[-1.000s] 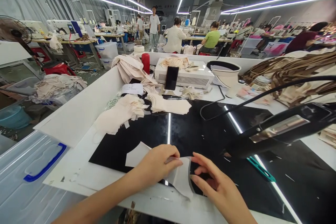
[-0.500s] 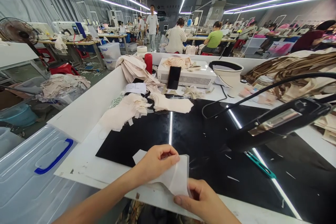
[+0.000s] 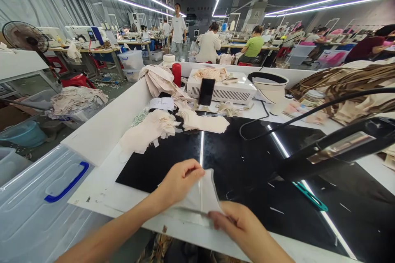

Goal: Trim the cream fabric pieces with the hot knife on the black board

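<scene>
A thin white fabric piece [image 3: 211,191] is stretched between my hands above the front edge of the black mat [image 3: 247,164]. My left hand [image 3: 182,181] pinches its upper part between thumb and fingers. Lower and to the right, my right hand [image 3: 233,218] grips the piece's lower right corner, slightly blurred. Beyond them, a stack of cream cut pieces [image 3: 203,122] lies at the mat's far edge, with a larger fanned pile [image 3: 151,129] to its left. A phone [image 3: 206,91] leans upright against a white box-shaped machine [image 3: 222,86].
A black arm-like device [image 3: 342,144] with a cable reaches over the mat from the right, near a teal tool [image 3: 310,196]. Clear plastic bins [image 3: 27,209] stand at the left. Brown and cream strips [image 3: 345,86] are heaped back right. Several people are in the background.
The fabric piece has tilted and its lower edge is pulled flatter. My left hand has moved slightly up and left. A standing person in the background has come closer.
</scene>
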A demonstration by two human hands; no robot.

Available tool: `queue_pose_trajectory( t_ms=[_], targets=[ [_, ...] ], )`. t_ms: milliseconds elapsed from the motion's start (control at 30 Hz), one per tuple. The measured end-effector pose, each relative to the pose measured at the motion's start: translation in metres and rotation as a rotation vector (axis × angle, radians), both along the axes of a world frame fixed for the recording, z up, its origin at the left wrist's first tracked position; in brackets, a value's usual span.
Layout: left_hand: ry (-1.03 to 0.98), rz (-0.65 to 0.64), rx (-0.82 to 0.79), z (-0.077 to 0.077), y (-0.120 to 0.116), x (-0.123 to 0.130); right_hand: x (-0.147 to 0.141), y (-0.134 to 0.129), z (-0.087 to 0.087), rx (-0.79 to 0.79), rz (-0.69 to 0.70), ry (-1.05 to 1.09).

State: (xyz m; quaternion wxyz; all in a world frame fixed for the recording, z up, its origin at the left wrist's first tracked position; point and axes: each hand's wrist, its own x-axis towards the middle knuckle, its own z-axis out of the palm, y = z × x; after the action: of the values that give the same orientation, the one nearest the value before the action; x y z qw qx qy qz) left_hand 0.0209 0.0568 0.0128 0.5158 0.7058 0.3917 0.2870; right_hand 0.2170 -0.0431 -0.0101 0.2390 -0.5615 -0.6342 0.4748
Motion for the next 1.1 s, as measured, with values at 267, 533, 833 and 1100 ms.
queue_pose_trajectory(
  t_ms=[267,533,833,1100],
  targets=[
    [0.162,-0.318,1.26,0.008,0.011,0.003,0.049,0.051,-0.005,0.692,-0.186,-0.841],
    [0.36,-0.399,1.302,-0.045,-0.004,0.008,0.062,0.044,-0.025,0.837,-0.147,-0.926],
    [0.355,-0.411,1.213,-0.043,-0.004,0.004,0.06,0.004,-0.003,1.072,-0.012,-0.827],
    [0.279,-0.391,1.139,-0.044,-0.003,0.015,0.051,-0.023,0.009,1.162,0.102,-0.614]
  ],
)
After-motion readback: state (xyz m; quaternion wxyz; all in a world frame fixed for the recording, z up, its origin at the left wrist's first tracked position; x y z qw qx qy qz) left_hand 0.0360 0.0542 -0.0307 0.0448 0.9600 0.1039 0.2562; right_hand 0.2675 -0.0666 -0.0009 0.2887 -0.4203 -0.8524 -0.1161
